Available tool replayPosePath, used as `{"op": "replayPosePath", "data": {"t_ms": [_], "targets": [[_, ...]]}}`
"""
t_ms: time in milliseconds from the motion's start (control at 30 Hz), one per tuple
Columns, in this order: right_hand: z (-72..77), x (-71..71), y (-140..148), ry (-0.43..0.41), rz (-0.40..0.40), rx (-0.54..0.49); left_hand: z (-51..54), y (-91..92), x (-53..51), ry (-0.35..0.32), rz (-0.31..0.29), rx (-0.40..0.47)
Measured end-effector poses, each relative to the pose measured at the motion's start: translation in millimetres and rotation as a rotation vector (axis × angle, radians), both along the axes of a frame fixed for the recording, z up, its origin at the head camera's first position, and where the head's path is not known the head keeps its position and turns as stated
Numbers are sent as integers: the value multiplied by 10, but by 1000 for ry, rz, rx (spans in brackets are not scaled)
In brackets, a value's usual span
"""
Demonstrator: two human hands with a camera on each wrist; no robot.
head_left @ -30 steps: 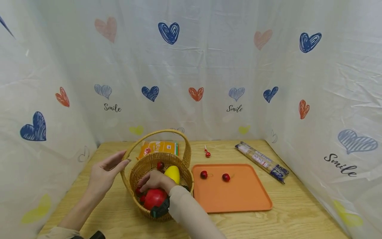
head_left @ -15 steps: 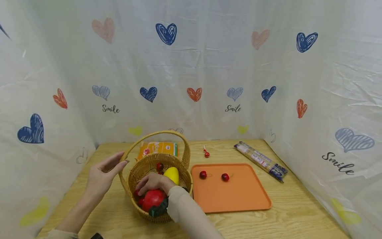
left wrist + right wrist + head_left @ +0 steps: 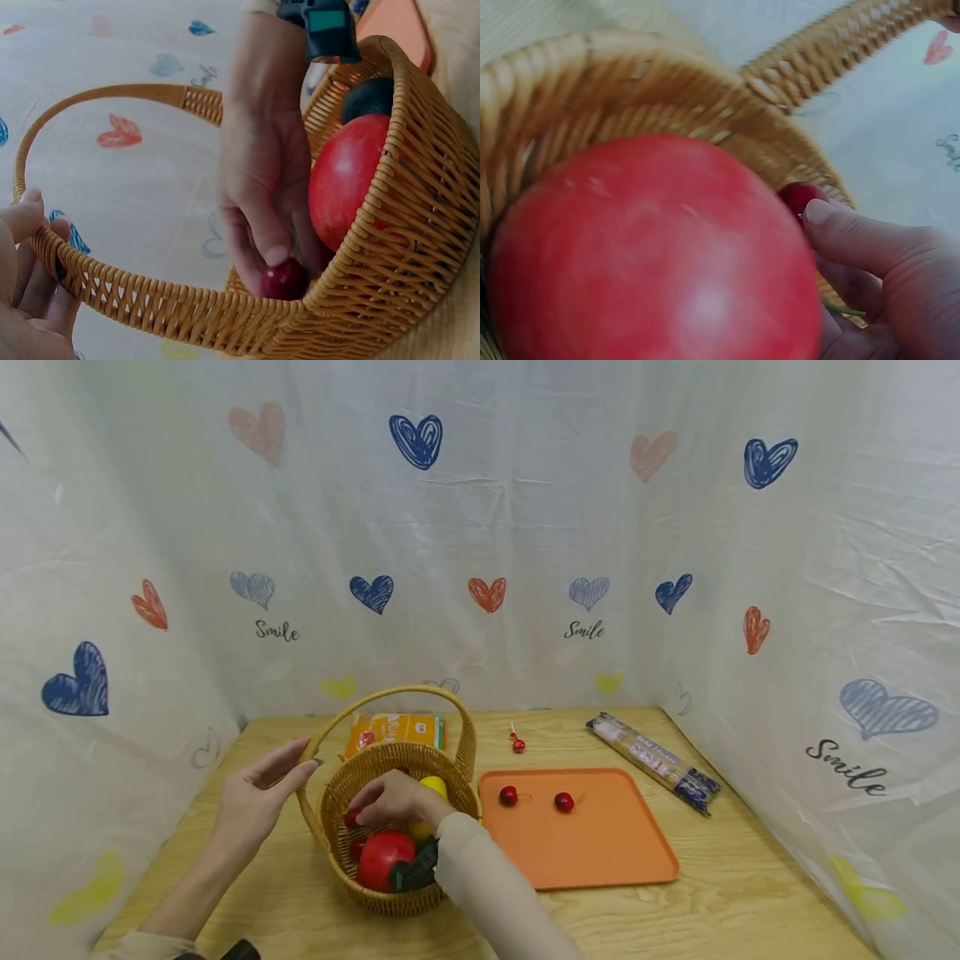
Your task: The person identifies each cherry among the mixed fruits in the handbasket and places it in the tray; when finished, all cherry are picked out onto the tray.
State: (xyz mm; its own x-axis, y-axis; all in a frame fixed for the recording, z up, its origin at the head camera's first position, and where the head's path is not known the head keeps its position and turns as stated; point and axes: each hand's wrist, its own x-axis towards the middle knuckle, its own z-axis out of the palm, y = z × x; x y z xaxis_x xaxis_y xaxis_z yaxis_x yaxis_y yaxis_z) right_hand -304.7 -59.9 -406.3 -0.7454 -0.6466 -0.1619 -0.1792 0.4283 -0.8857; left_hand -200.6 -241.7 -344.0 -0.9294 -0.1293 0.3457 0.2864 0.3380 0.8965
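"Wicker is curving up at the lower left of the frame; who is steadying it?"

"At the far left, the person's left hand (image 3: 251,797) is gripping the handle (image 3: 467,743), thumb on one side and fingers on the other."

"And what is showing next, inside?"

"One held cherry (image 3: 285,279) is showing near the left wall of the basket (image 3: 397,906); the right hand (image 3: 393,797) is pinching it between thumb and fingers. Just below, a big red fruit (image 3: 382,858) is resting, while a yellow fruit (image 3: 435,786) is partly hiding behind that hand's wrist. An orange packet (image 3: 408,728) is lying beyond the basket."

"What is filling the right half?"

"An orange tray (image 3: 592,860) is lying there. The left cherry (image 3: 508,796) is resting in its upper left corner, a small red thing (image 3: 518,745) is lying beyond it, and the right cherry (image 3: 564,802) is resting near the tray's upper middle. Farther right, a long packet (image 3: 652,762) with blue ends is slanting across the table (image 3: 637,917)."
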Motion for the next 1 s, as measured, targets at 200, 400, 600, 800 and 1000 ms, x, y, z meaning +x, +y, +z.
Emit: {"op": "replayPosePath", "data": {"t_ms": [200,400,600,800,1000], "targets": [[141,-70,178,-88,-7,-118,5,5,-9,32,-23,54],[208,-133,362,-131,-9,-204,-2,3,-9,44,-37,86],[229,-193,573,-152,-18,-245,-18,-2,-5,50,-37,92],[270,-217,850,-186,-3,-276,-26,5,-4,42,-49,123],[350,-228,1112,-220,77,-289,-20,2,-9,37,-64,129]]}}
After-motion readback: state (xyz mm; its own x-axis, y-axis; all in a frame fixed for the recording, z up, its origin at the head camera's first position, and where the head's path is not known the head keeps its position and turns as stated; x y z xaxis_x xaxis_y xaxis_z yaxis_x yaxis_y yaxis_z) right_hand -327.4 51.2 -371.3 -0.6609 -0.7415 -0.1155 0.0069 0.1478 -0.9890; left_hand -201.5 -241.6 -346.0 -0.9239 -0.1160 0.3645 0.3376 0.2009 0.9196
